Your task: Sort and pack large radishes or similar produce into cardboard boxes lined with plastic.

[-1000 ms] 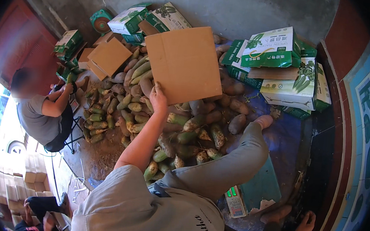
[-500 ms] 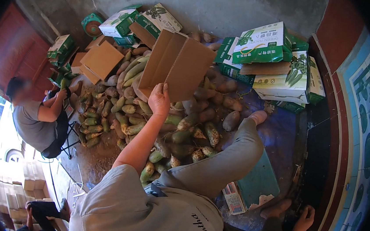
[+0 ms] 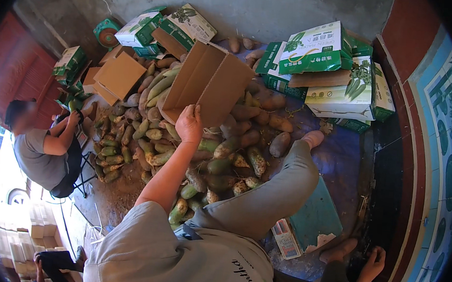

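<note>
My left hand (image 3: 189, 123) is closed on the lower edge of a folded piece of brown cardboard (image 3: 217, 86), with its creased panels facing up. The cardboard is held over a heap of long green radishes (image 3: 160, 89), many of them dusted with soil, and hides part of the heap. My right hand (image 3: 372, 264) hangs low at the right beside my knee, fingers loosely bent and apart, with nothing visible in it. Nearest to it are my foot (image 3: 339, 250) and a worn blue-green box (image 3: 316, 218).
Printed green-and-white cartons (image 3: 343, 92) stand at the back right, with more cartons (image 3: 139, 28) at the back left. An open brown carton (image 3: 118, 78) lies beside the heap. At the left a co-worker (image 3: 45, 149) sits on a folding stool. A step edge (image 3: 391, 155) runs along the right.
My left hand has moved the cardboard slightly left and down, tilting it a little. The co-worker's hands have lowered slightly. My right hand stays nearly where it was.
</note>
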Motion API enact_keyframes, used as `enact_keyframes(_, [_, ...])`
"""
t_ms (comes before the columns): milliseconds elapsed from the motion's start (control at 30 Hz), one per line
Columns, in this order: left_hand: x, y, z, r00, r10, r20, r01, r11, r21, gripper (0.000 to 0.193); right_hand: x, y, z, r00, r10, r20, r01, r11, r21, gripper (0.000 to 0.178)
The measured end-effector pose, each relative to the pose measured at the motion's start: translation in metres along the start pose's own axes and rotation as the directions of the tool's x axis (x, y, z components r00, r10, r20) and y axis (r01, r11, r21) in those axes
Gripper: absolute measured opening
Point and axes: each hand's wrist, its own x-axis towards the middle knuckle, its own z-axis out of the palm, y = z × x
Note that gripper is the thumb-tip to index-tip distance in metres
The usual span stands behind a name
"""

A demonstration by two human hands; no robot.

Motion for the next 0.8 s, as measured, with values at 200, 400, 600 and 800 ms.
enact_keyframes(200, [-0.002, 0.002, 0.0, 0.998, 0.041, 0.04, -0.04, 0.999, -0.021, 0.02, -0.001, 0.001, -0.001, 0.999, 0.043, 0.007, -0.042, 0.999, -0.004, 0.014])
enact_keyframes(400, [-0.001, 0.012, 0.002, 0.998, 0.059, 0.034, -0.058, 0.998, -0.031, 0.018, -0.002, -0.002, -0.002, 0.999, 0.051, 0.007, -0.051, 0.999, 0.02, 0.016])
enact_keyframes(600, [-0.001, 0.015, 0.004, 0.996, 0.069, 0.062, -0.069, 0.998, -0.001, 0.019, -0.002, 0.005, -0.004, 0.999, 0.044, 0.004, -0.044, 0.998, 0.034, 0.015])
enact_keyframes(800, [-0.005, 0.019, 0.0, 0.99, 0.091, 0.104, -0.091, 0.996, -0.002, 0.017, -0.003, 0.009, -0.005, 0.999, 0.034, 0.005, -0.034, 0.999, 0.0, 0.014])
